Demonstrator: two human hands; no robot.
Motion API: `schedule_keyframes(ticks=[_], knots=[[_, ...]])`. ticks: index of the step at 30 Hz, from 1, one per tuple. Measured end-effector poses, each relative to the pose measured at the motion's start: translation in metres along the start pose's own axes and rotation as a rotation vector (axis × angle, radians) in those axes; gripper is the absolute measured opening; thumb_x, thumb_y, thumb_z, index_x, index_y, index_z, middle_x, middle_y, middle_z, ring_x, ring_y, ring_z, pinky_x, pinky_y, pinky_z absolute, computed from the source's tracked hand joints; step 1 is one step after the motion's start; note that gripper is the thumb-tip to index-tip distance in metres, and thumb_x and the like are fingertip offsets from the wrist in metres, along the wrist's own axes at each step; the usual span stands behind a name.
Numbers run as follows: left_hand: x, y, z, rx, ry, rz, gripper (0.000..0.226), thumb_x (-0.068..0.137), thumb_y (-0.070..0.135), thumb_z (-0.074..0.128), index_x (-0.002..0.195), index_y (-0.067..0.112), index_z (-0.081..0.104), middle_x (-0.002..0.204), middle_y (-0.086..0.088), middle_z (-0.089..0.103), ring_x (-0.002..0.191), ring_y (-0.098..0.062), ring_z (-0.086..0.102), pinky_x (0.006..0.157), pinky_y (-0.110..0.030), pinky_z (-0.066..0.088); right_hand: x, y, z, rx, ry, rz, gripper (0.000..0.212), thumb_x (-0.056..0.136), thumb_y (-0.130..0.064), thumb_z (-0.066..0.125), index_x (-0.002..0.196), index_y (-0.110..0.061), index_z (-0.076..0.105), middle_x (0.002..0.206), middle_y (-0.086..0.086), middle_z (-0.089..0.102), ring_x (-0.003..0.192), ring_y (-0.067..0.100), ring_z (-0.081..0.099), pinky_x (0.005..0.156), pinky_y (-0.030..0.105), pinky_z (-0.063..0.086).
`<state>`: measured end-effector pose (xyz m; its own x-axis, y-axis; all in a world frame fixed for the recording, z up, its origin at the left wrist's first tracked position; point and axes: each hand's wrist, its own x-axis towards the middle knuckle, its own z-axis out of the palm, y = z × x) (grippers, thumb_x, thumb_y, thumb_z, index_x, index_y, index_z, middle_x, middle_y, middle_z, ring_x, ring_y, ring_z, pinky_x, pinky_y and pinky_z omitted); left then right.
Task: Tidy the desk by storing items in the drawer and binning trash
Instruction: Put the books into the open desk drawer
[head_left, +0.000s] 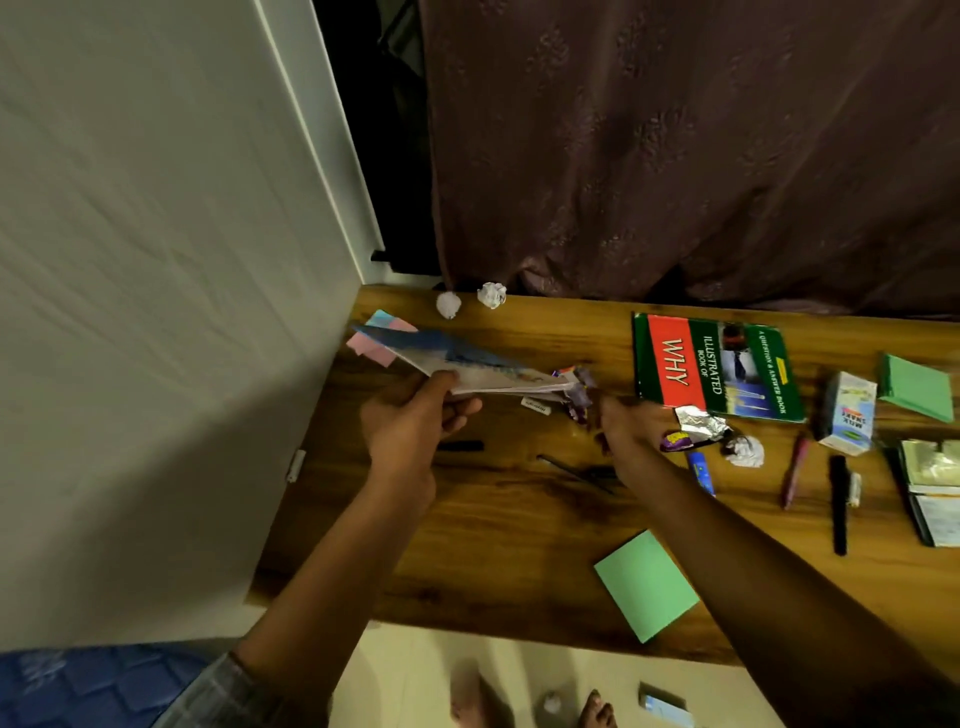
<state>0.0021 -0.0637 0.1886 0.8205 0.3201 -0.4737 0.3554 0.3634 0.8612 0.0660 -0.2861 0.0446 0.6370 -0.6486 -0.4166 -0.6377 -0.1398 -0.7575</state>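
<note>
Thin booklet (467, 364) is gripped by left hand (410, 421); right hand (621, 426), fingers hidden, state unclear, reaches wrappers (579, 395). Booklet should be kept level, wrappers pinched together.

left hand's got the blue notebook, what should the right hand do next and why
Probably pinch up the purple wrapper scraps for the bin: the right hand is already beside them, while the left hand holds the blue notebook lifted off the desk.
</note>
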Motion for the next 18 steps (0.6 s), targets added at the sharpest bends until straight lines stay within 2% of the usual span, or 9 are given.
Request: schedule_keyframes(ticks=[2, 4, 5, 7, 10, 12, 14, 16, 18], knots=[[-0.017, 0.006, 0.001, -0.003, -0.025, 0.016, 0.014, 0.093, 0.016, 0.072, 0.106, 0.014, 0.068, 0.094, -0.008, 0.08, 0.087, -0.022, 0.078, 0.083, -0.035, 0.062, -0.018, -0.011, -0.005, 0.083, -0.185, 0.021, 0.062, 0.08, -0.065, 0.073, 0.119, -0.016, 0.069, 0.107, 0.006, 0.074, 0.089, 0.028, 0.072, 0.06, 0.032, 0.057], [-0.034, 0.01, 0.001, -0.025, -0.044, 0.009, 0.013, 0.093, 0.016, 0.071, 0.106, 0.013, 0.068, 0.097, -0.011, 0.079, 0.089, -0.024, 0.078, 0.084, -0.036, 0.061, -0.028, -0.019, -0.008, 0.121, -0.508, 0.128, 0.054, 0.098, -0.059, 0.052, 0.108, -0.01, 0.072, 0.085, 0.01, 0.076, 0.064, 0.025, 0.07, 0.045, 0.024, 0.048], [-0.041, 0.011, 0.0, -0.029, -0.051, -0.007, 0.014, 0.093, 0.016, 0.071, 0.105, 0.013, 0.067, 0.098, -0.012, 0.079, 0.089, -0.024, 0.078, 0.085, -0.037, 0.06, -0.031, -0.022, -0.011, 0.137, -0.668, 0.177, 0.061, 0.103, -0.057, 0.039, 0.106, -0.005, 0.071, 0.08, 0.011, 0.076, 0.06, 0.025, 0.07, 0.046, 0.023, 0.049], [-0.058, 0.015, -0.004, -0.062, -0.055, -0.039, 0.02, 0.091, 0.016, 0.073, 0.107, 0.014, 0.062, 0.097, -0.013, 0.079, 0.089, -0.025, 0.078, 0.084, -0.037, 0.06, -0.035, -0.026, -0.016, 0.246, -0.92, 0.211, 0.071, 0.103, -0.059, 0.031, 0.116, 0.001, 0.067, 0.096, 0.021, 0.076, 0.076, 0.031, 0.075, 0.06, 0.028, 0.058], [-0.075, 0.013, -0.014, -0.052, -0.11, -0.036, 0.032, 0.087, 0.019, 0.073, 0.116, 0.008, 0.063, 0.099, -0.016, 0.078, 0.092, -0.029, 0.078, 0.081, -0.037, 0.06, -0.047, -0.021, -0.028, 0.459, -1.0, 0.267, 0.069, 0.102, -0.055, 0.044, 0.143, 0.0, 0.05, 0.122, 0.032, 0.066, 0.106, 0.05, 0.066, 0.086, 0.043, 0.062], [-0.082, 0.008, -0.028, -0.045, -0.125, -0.033, 0.036, 0.083, 0.022, 0.073, 0.115, 0.007, 0.067, 0.1, -0.017, 0.078, 0.089, -0.029, 0.078, 0.073, -0.033, 0.063, -0.045, -0.008, -0.036, 0.642, -0.877, 0.235, 0.061, 0.094, -0.049, 0.063, 0.138, -0.007, 0.056, 0.107, 0.019, 0.071, 0.095, 0.031, 0.07, 0.074, 0.019, 0.059], [-0.082, -0.004, -0.047, -0.019, -0.061, -0.035, 0.042, 0.077, 0.023, 0.076, 0.116, 0.009, 0.068, 0.103, -0.014, 0.078, 0.087, -0.03, 0.078, 0.065, -0.033, 0.063, -0.055, -0.015, -0.04, 0.525, -0.917, 0.073, 0.041, 0.088, -0.045, 0.071, 0.118, -0.017, 0.07, 0.11, 0.01, 0.076, 0.089, 0.013, 0.075, 0.067, 0.014, 0.057], [-0.079, -0.021, -0.073, 0.073, -0.046, -0.005, 0.029, 0.081, 0.016, 0.075, 0.11, 0.014, 0.074, 0.101, -0.01, 0.078, 0.082, -0.026, 0.078, 0.061, -0.032, 0.062, -0.073, -0.022, -0.043, 0.381, -0.988, 0.02, 0.021, 0.098, -0.022, 0.062, 0.114, -0.012, 0.071, 0.109, 0.006, 0.077, 0.089, 0.014, 0.076, 0.069, 0.022, 0.059], [-0.081, -0.036, -0.098, 0.236, -0.034, 0.033, 0.022, 0.085, -0.002, 0.068, 0.089, 0.016, 0.082, 0.087, -0.007, 0.08, 0.073, -0.02, 0.076, 0.056, -0.02, 0.058, -0.083, -0.017, -0.046, 0.275, -0.98, -0.055, 0.022, 0.096, -0.017, 0.065, 0.117, -0.014, 0.07, 0.111, 0.004, 0.077, 0.096, 0.019, 0.074, 0.074, 0.029, 0.06]])
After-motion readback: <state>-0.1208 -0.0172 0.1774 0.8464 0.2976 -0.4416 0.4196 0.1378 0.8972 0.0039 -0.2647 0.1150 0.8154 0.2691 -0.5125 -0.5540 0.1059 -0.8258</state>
